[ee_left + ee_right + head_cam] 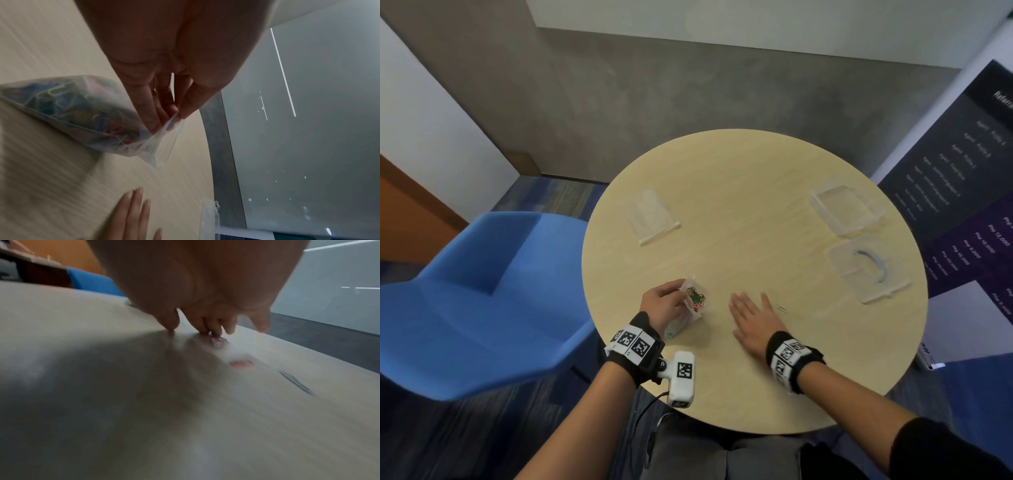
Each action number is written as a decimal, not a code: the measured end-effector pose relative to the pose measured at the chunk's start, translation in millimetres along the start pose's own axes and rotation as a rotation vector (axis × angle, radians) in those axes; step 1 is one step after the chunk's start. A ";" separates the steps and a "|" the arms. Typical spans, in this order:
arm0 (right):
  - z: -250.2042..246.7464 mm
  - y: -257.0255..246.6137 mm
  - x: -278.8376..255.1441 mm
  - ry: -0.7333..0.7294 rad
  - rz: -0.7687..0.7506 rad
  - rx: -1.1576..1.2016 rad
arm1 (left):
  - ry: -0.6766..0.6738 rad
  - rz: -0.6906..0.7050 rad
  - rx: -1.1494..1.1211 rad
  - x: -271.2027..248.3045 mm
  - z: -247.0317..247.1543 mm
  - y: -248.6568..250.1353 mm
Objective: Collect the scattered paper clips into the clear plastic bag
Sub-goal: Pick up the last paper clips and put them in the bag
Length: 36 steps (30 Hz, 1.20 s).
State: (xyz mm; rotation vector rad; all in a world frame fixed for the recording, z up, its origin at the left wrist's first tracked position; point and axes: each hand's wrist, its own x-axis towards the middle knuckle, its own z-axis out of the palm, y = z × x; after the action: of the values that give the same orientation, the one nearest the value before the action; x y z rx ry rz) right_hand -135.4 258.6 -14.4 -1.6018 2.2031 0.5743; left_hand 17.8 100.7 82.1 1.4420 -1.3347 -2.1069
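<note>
My left hand (664, 301) pinches the mouth of a clear plastic bag (693, 301) holding several coloured paper clips; the bag (78, 113) rests on the round wooden table (756, 222). My right hand (751, 317) lies flat to the right of the bag, fingers straight, fingertips (213, 332) pressing a paper clip (218, 341) against the table. A red paper clip (241, 364) and a dark paper clip (296, 382) lie loose beside that hand; the dark clip (781, 308) shows by the thumb in the head view.
An empty clear bag (652, 216) lies at the table's far left. A clear plastic box (846, 209) and its lid (866, 270) sit at the right. A blue chair (482, 301) stands left of the table, a dark banner (969, 192) to the right.
</note>
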 end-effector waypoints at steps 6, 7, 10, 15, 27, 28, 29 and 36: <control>28.3 37.5 -32.0 -0.049 0.144 0.189 | -0.028 0.010 -0.007 -2.8 3.1 1.8; 31.4 37.1 -34.9 0.048 0.133 0.176 | -0.028 0.009 -0.001 -2.4 2.9 1.8; 42.4 29.8 -34.8 0.064 0.183 0.215 | -0.028 -0.002 0.012 -0.3 2.3 1.4; 43.9 30.7 -35.9 0.176 0.178 0.239 | -0.037 -0.013 0.029 -3.1 5.9 4.9; -40.9 41.5 5.9 0.042 0.317 0.421 | -0.038 -0.026 -0.009 -9.9 21.9 10.7; -45.8 43.3 10.4 0.073 0.352 0.484 | -0.035 -0.027 -0.006 -9.9 22.9 11.1; -47.1 45.7 14.5 0.107 0.388 0.562 | -0.035 -0.031 -0.008 -10.2 23.5 11.6; -54.5 52.0 16.4 0.238 0.548 1.878 | -0.042 -0.033 -0.038 -10.4 26.5 16.0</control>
State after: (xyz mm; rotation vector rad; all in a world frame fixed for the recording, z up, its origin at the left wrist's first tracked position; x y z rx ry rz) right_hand -192.4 231.5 29.8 -0.0292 1.8545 -1.3070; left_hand -3.8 112.9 103.3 1.4219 -1.2866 -2.1833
